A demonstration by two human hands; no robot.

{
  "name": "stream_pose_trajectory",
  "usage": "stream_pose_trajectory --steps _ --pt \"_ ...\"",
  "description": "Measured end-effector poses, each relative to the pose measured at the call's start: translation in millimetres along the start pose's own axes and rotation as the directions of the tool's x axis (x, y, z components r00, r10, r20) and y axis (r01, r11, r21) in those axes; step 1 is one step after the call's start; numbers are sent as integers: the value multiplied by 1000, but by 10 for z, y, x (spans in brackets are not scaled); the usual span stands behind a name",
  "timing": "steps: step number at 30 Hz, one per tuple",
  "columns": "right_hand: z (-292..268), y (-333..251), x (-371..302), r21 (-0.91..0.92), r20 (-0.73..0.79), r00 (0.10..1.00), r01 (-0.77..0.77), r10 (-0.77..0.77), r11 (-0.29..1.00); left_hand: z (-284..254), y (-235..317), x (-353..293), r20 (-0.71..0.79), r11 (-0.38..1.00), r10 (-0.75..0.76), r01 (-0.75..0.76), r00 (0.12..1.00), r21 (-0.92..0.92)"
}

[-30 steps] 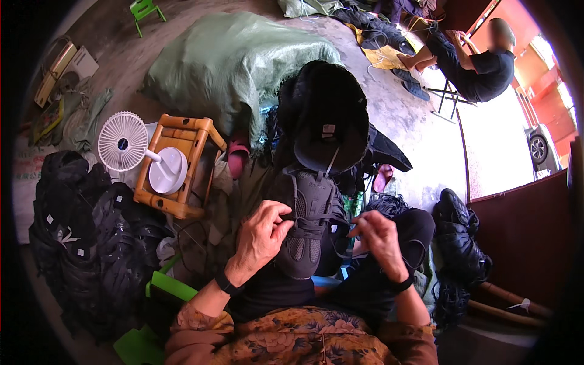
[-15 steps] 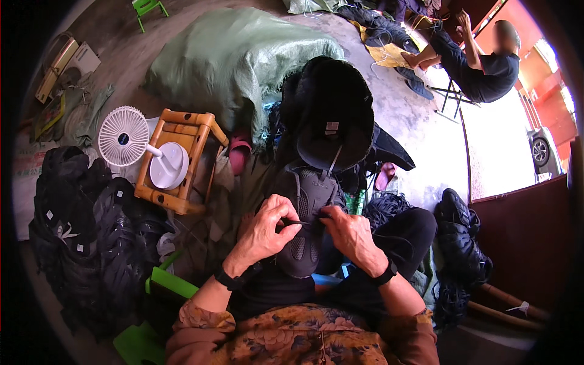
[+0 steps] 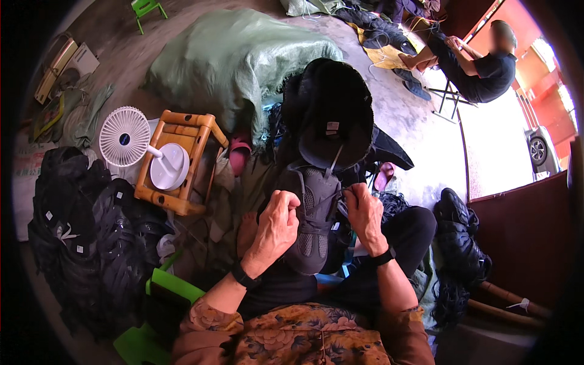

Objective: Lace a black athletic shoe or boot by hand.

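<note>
A dark grey shoe upper point(image 3: 313, 210) with mesh panels lies over my lap, toe toward me. Its wide black collar point(image 3: 328, 115) gapes open at the far end, with a small white label inside. Thin dark lace crosses the front of the upper. My left hand point(image 3: 275, 226) is closed in a pinch at the left side of the lacing, on a lace end mostly hidden by the fingers. On the other side, my right hand point(image 3: 366, 218) pinches the dark shoelace point(image 3: 331, 196), raised slightly off the upper.
Black shoe uppers point(image 3: 91, 231) are heaped at left, beside a bamboo stool point(image 3: 176, 198) bearing a white fan point(image 3: 123, 137). A big pale green sack point(image 3: 213, 67) lies ahead. More black uppers point(image 3: 459, 234) hang at right. Another person point(image 3: 486, 76) sits at far right.
Both hands have moved apart and away from me, from the toe end up to the sides of the lacing. The seated person's raised hand has come down.
</note>
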State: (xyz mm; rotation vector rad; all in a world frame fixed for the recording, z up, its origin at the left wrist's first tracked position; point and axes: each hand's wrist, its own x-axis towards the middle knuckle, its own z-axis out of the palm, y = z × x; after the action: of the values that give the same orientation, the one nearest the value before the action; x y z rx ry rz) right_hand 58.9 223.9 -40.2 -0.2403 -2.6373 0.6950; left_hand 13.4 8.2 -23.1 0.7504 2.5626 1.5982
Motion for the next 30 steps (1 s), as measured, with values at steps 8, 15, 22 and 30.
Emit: stream_pose_trajectory --steps 8,15,22,30 --pt "-442 -26 -98 565 285 861 -505 421 652 -193 64 -65 -23 998 65 -65 998 -19" --pt "-86 -176 -527 481 353 874 -476 334 737 -112 498 42 262 884 306 -375 915 279" --pt "116 -108 -644 277 246 915 -383 320 882 -26 370 81 364 910 175 -292 915 296" --pt "117 -62 -513 485 143 913 -400 381 778 -103 285 139 378 973 137 -196 915 122"
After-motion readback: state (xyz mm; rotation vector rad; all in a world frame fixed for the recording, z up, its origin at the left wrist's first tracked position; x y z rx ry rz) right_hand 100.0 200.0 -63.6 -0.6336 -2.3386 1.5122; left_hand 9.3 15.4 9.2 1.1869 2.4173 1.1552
